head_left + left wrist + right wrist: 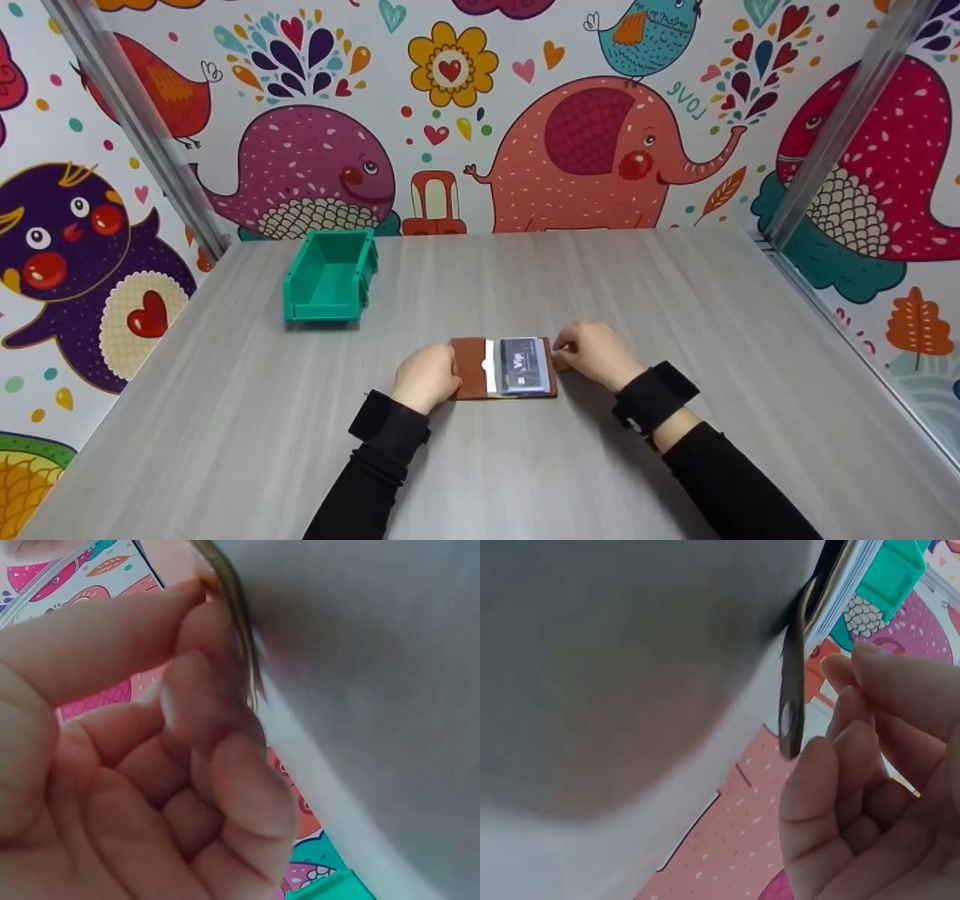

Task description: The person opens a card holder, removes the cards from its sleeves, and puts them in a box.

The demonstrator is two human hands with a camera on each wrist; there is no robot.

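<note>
A brown bifold card wallet lies spread on the table. Clear sleeves fill its right side, with a dark card reading "Vip" on top, and a white card or insert shows near the fold. My left hand pinches the wallet's left edge between thumb and index finger, the other fingers curled in. My right hand is just off the right edge, its fingers loosely bent. In the right wrist view, a strap with a round snap sticks out from the wallet close to those fingertips, which hold nothing.
A green plastic bin stands at the back left of the grey wood-grain table. Walls printed with cartoon animals rise behind and at both sides, with metal posts at the corners.
</note>
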